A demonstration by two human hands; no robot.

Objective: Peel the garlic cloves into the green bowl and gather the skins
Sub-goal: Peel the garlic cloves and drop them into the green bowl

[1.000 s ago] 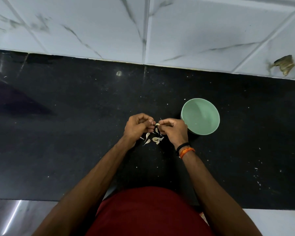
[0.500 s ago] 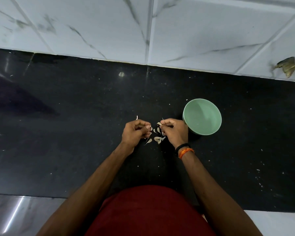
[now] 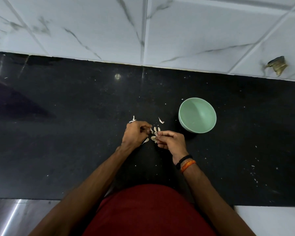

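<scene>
The green bowl point(image 3: 197, 114) stands on the black counter point(image 3: 75, 133), right of both hands, and looks empty. Several small pale garlic cloves point(image 3: 154, 138) lie on the counter between my hands. My left hand point(image 3: 136, 133) has its fingers curled and pinches a small white garlic clove point(image 3: 151, 130) at its fingertips. My right hand point(image 3: 170, 142), with two wrist bands, pinches a tiny pale piece of garlic skin point(image 3: 156, 133) between thumb and forefinger; that piece is too small to make out well. Loose skins lie beyond the hands, one point(image 3: 161, 120) near the bowl and one point(image 3: 133, 119) by my left knuckles.
A white marble-tiled wall point(image 3: 143, 31) rises behind the counter, with a chipped hole point(image 3: 278, 65) at the right. Small white flecks point(image 3: 254, 167) dot the counter on the right. My red shirt point(image 3: 148, 210) fills the bottom middle, at the counter's front edge.
My hands were joined on one clove and have drawn slightly apart. The right hand has moved down and towards me. A loose skin now lies beyond them near the bowl.
</scene>
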